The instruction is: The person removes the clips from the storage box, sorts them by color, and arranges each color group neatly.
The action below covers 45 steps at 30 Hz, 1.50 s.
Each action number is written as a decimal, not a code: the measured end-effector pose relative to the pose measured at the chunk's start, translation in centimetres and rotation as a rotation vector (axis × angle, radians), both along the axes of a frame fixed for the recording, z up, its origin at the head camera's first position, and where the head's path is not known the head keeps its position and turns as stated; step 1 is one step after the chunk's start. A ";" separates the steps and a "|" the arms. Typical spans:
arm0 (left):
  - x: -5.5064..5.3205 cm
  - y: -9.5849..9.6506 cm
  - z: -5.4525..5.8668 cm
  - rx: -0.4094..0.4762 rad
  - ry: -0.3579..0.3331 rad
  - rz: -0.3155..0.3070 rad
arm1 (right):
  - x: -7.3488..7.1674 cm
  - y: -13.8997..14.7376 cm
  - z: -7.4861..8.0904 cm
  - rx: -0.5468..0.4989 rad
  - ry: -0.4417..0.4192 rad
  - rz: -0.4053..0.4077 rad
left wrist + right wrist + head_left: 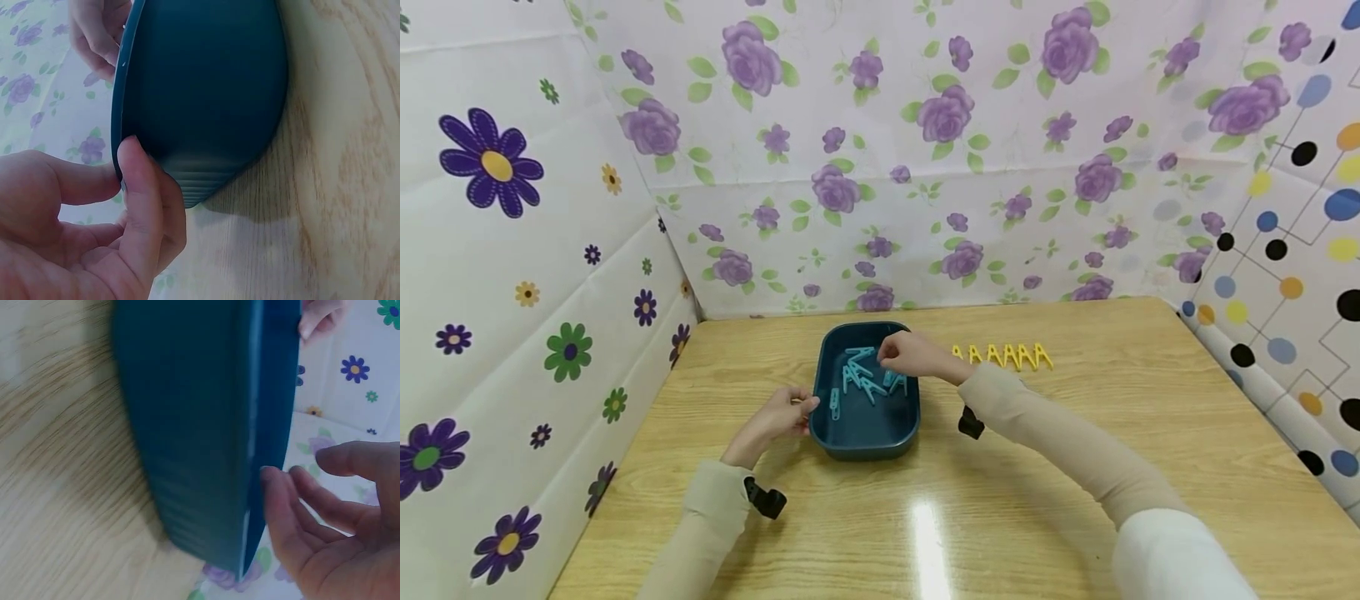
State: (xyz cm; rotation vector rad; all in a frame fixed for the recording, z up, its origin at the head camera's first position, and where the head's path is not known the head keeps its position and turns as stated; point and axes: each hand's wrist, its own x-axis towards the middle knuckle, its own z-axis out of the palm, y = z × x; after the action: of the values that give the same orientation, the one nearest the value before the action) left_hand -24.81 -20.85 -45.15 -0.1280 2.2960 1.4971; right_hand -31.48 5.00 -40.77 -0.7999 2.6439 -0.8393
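A dark teal plastic basin stands on the table with several light blue clothespins scattered inside. My left hand pinches the basin's left rim; the left wrist view shows the thumb on one side of that rim and the fingers on the other. Over the basin's right side is my right hand, above the clothespins there. In the right wrist view its thumb and fingers stand apart near the rim, with nothing seen between them. The basin wall hides the clothespins in both wrist views.
Several yellow clothespins stand in a row on the wooden table, right of the basin and beyond my right forearm. Flowered cloth hangs behind the table, and patterned cloths hang at both sides.
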 end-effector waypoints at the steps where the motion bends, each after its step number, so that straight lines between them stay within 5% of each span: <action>1: 0.0 0.0 0.0 -0.002 0.001 0.000 | 0.1 -0.3 0.2 0.014 -0.022 -0.003; 13: 0.1 0.0 0.0 -0.011 0.006 -0.010 | 0.7 -3.5 1.3 0.010 -0.141 0.006; 23: 0.0 0.0 0.0 0.000 0.009 -0.005 | -0.3 -4.6 -0.9 -0.031 -0.153 -0.091; 33: 0.0 0.0 -0.2 -0.002 -0.005 0.012 | -1.1 -5.3 -3.2 0.214 -0.093 -0.179; 45: -0.2 -0.2 -0.3 0.027 -0.021 0.007 | -0.7 -5.7 -4.5 0.317 -0.013 -0.204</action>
State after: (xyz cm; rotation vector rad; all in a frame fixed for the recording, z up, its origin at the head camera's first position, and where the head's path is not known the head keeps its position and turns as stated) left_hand -25.02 -21.04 -45.44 -0.1436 2.2597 1.5223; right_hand -32.19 -0.66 -45.27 -0.4491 2.7803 -0.4455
